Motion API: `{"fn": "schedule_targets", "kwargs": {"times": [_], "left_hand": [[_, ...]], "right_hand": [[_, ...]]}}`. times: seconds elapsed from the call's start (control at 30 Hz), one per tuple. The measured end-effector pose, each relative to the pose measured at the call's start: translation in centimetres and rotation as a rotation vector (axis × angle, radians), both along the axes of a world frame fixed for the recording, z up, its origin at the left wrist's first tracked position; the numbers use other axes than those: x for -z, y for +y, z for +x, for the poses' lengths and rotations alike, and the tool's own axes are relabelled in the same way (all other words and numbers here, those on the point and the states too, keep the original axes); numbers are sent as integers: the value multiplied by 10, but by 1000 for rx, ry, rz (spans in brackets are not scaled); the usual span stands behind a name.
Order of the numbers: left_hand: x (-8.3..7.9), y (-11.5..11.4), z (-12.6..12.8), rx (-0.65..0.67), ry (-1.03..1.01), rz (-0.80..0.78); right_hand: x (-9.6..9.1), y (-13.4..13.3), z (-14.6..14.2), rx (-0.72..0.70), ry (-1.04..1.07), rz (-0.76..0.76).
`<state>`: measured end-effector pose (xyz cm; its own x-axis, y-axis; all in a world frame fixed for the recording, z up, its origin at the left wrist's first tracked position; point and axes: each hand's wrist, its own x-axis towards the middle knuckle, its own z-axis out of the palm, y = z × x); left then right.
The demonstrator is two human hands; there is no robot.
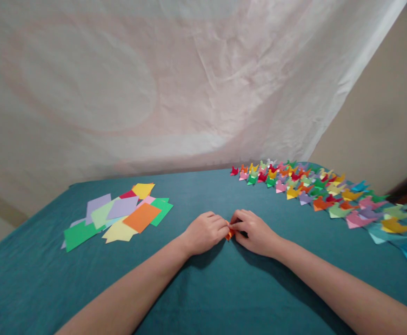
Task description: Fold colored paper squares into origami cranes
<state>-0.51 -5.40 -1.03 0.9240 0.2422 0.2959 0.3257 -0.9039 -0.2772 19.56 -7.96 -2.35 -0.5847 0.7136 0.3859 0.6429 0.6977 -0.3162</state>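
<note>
A small folded piece of orange paper (229, 231) sits between my two hands, just above or on the teal tablecloth (203, 293). My left hand (206, 233) pinches it from the left, with the fingers bent together over its edge. From the other side, the thumb and fingers of my right hand (254, 232) close on its right edge. Both hands hide most of the paper, so its exact folded shape cannot be made out.
Loose coloured paper sheets (142, 217) lie overlapping on the left, orange, green, yellow and purple among them. Rows of folded paper birds (294, 190) in many colours stand along the right and back right. A pale cloth (175, 83) hangs behind the table.
</note>
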Motion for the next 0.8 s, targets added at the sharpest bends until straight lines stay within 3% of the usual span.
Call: {"fn": "schedule_targets", "kwargs": {"times": [0.8], "left_hand": [[-4,-2,0,76,-25,-42]], "right_hand": [[-2,-1,-2,12,-18,-8]]}}
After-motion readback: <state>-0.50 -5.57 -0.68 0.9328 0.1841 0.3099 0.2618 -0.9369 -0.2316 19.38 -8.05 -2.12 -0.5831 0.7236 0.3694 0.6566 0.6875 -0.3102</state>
